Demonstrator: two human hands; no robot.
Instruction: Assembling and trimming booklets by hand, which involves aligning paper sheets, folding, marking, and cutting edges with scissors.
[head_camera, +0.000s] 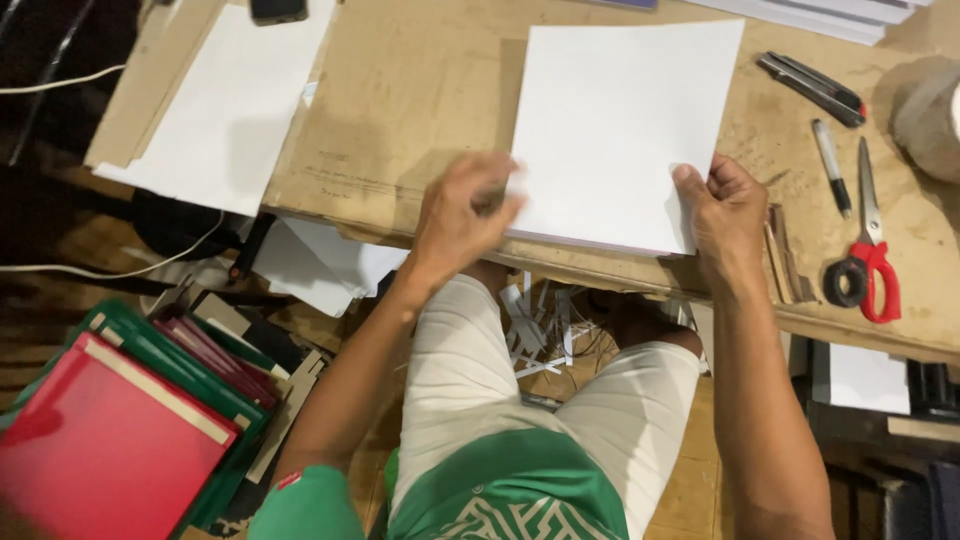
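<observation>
Red folder (100, 450): near left, on floor.
Left hand (462, 215): fingers curled on white sheets' (620, 120) near-left edge.
Right hand (725, 210): pinching near-right corner.
Scissors (868, 262): right on desk (420, 90).

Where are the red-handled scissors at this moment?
The red-handled scissors lie on the right of the wooden table, beside a pen, right of the right hand.

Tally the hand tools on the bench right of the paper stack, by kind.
Utility knife: 1
Marker pen: 1
Scissors, red-handled: 1
Total: 3
Both hands, left hand and right hand, grip the white paper stack.
</observation>
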